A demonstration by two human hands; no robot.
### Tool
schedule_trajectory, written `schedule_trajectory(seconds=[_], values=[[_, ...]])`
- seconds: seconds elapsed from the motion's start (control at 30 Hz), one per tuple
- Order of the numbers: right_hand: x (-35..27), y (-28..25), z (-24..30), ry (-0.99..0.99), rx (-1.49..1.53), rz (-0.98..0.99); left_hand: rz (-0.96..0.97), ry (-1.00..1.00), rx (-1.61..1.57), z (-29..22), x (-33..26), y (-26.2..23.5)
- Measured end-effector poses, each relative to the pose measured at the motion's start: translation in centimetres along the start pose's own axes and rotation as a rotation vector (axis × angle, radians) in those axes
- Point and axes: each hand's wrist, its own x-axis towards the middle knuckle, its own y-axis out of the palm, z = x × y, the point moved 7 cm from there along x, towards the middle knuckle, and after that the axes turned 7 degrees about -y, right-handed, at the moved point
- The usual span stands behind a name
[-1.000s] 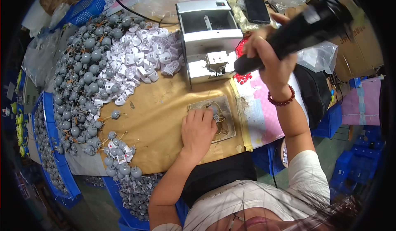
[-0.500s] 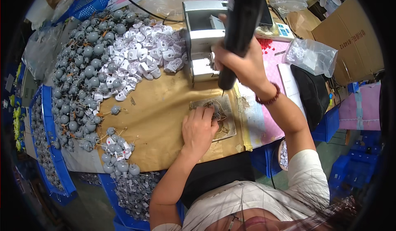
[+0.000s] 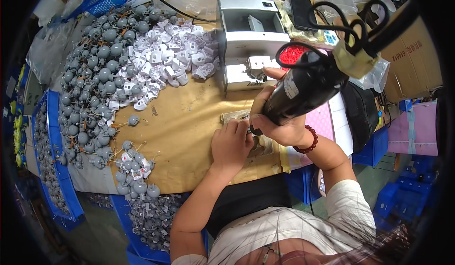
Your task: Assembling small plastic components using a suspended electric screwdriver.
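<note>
Two hands busy: right hand [image 3: 279, 125] grips black screwdriver [image 3: 303, 87]; left hand [image 3: 231, 144] presses small part [image 3: 244, 123], grip unclear

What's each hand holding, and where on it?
Right hand grips the black electric screwdriver around its lower barrel. Left hand presses a small part, mostly hidden, on the jig.

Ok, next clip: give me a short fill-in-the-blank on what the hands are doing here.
1. The right hand grips a black ____ screwdriver.
2. The left hand presses on a small part on the ____ table.
3. White plastic housings are piled beside many ____ round motors.

Missing words: electric; brown; grey
</note>
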Motion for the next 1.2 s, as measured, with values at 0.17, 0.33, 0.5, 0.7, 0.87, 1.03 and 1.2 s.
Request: schedule_trajectory(seconds=[0.17,0.33,0.5,0.7,0.87,1.03,1.2], values=[[0.1,0.4,0.5,-0.092,-0.047,0.1,-0.008,0.006,-0.006,0.0,-0.1,0.0],[0.1,0.6,0.6,-0.154,-0.152,0.249,-0.003,0.004,-0.01,0.1,-0.1,0.1],[-0.4,1.1,0.5,-0.171,-0.119,0.316,-0.027,0.02,0.006,0.2,-0.1,0.0],[-2.5,0.4,-0.2,-0.127,-0.21,0.317,-0.005,0.012,-0.09,0.0,0.1,-0.7],[-2.8,0.6,-0.2,-0.1,-0.097,0.319,0.015,-0.003,-0.092,0.0,0.3,-0.7],[-2.5,0.6,0.2,-0.119,-0.19,0.373,0.001,-0.001,-0.106,-0.1,0.4,-0.6],[-2.1,-0.6,-1.8,0.012,-0.041,0.185,0.039,-0.066,-0.045,0.4,0.0,-0.4]])
